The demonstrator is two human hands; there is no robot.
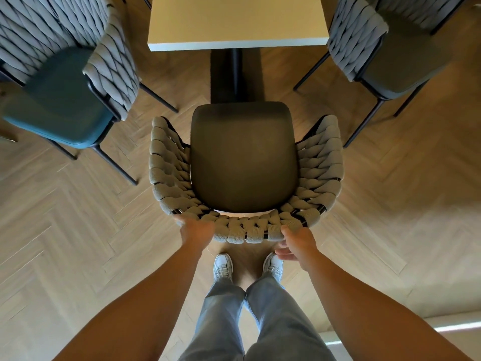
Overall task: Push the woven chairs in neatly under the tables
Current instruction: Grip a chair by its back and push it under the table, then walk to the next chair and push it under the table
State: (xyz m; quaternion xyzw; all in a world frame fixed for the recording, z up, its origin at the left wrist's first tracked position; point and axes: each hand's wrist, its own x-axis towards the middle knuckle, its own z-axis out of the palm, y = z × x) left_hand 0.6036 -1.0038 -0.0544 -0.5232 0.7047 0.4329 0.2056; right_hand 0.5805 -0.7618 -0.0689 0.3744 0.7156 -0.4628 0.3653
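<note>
Left hand [197, 231] closed over the top rail of the woven chair [244, 175], at the left end of the backrest, fingers curled on the grey rope and a little blurred. Right hand [296, 242] at the right end of the same rail, thumb touching the rope, other fingers half open and bent below the rail; not clear if really gripping. Chair standing straight ahead, dark seat facing the table [236, 22], front edge of the seat just near the black table post [235, 71], seat not yet under the tabletop. Strip of bare wooden floor [78, 230] between seat front and table edge. On the left a second chair with blue seat [59, 110], turned at an angle, its leg near the left armrest but apart from it. On the right a third chair with grey seat [393, 66], also angled, well apart. White shoes [223, 265] and jeans directly behind the backrest. Wide open floor on both sides.
</note>
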